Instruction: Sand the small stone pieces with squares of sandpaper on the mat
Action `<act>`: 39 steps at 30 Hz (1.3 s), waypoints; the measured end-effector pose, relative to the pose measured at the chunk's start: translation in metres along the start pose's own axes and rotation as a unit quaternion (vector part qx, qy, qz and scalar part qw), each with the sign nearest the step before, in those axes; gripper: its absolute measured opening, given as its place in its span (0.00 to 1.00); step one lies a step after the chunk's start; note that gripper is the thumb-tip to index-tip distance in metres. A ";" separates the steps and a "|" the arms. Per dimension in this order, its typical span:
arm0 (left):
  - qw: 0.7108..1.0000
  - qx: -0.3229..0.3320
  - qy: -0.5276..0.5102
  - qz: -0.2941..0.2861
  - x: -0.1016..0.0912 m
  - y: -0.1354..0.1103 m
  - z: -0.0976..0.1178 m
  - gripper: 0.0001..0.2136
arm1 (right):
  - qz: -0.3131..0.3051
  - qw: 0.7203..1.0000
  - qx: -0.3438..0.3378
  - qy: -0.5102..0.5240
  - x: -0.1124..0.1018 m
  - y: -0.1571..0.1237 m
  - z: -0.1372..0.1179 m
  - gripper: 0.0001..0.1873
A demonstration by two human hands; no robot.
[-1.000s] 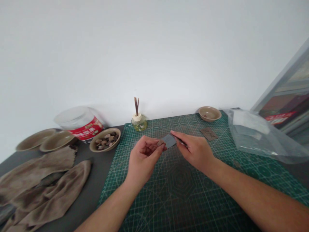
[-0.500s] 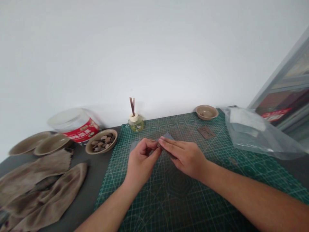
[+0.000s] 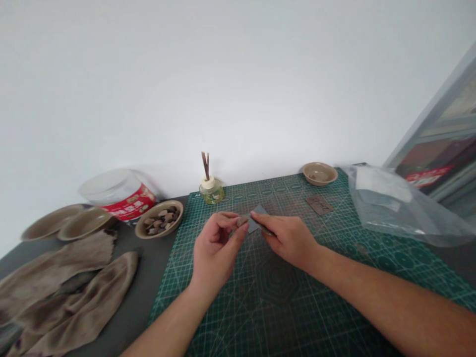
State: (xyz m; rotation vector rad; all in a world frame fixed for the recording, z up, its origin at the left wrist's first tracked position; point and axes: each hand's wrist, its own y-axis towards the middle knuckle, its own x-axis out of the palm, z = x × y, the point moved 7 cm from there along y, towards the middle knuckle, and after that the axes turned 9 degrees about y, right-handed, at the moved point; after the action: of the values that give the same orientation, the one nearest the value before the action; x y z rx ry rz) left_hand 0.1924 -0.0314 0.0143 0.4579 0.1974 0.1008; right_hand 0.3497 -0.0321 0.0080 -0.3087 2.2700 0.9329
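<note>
My left hand [image 3: 217, 248] pinches a small brown stone-like piece [image 3: 241, 221] between thumb and fingertips above the green cutting mat [image 3: 282, 292]. My right hand [image 3: 288, 238] holds a small grey abrasive sheet [image 3: 257, 219] pinched in its fingers, its edge against the brown piece. Both hands hover over the middle of the mat, fingertips almost touching.
A bowl of brown pieces [image 3: 159, 219] and two empty bowls [image 3: 69, 222] stand left, beside a red-labelled plastic tub [image 3: 117, 194]. Brown cloths [image 3: 63, 282] lie at the left. A reed diffuser [image 3: 210, 188], another bowl [image 3: 319, 173], a brown tag [image 3: 320, 204] and a plastic bag [image 3: 394, 206] sit behind.
My right hand slid the grey sheet left over the brown piece, then back right a little. The left hand kept its pinch; the view shifted slightly.
</note>
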 end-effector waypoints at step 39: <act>0.993 -0.107 0.019 -0.054 0.010 -0.004 -0.008 0.07 | 0.032 0.989 -0.136 -0.044 -0.006 -0.006 -0.028 0.30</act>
State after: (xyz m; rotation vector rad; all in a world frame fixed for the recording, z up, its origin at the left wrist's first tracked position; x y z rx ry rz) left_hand 0.2009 -0.0295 0.0036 0.2314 0.2453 0.0237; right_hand 0.3433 -0.0559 0.0228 -0.3072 2.0828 1.2682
